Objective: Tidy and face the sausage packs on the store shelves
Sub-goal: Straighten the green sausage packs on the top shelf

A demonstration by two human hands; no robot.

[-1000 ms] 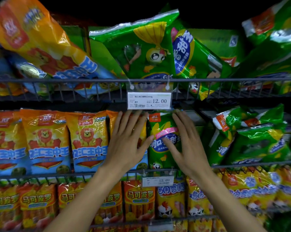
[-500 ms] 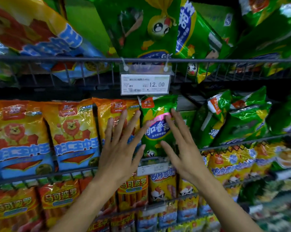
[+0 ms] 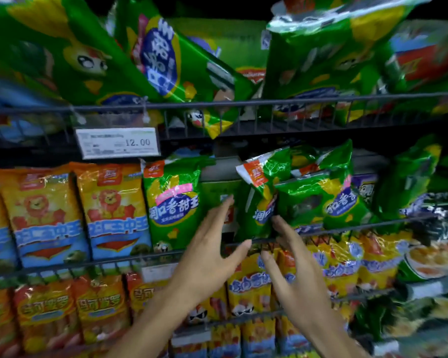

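On the middle shelf an upright green sausage pack [image 3: 175,202] faces forward beside orange lion packs [image 3: 114,210]. To its right a second green pack [image 3: 260,202] leans crooked, and more green packs [image 3: 328,195] lie slumped behind the rail. My left hand [image 3: 210,254] is spread with straight fingers in the gap between the upright and crooked packs, holding nothing. My right hand [image 3: 292,267] is also spread, its fingertips just below the crooked pack at the wire rail [image 3: 346,228]. Whether either hand touches a pack I cannot tell.
The top shelf holds large tilted green packs [image 3: 166,65] behind a wire rail with a 12.00 price tag [image 3: 118,142]. Yellow and orange sausage packs [image 3: 251,282] fill the lower shelf. A dark green carton [image 3: 219,200] shows in the gap.
The view has swung right. Both hands moved off the upright green pack and the orange pack, rightward to the gap and the crooked green pack.
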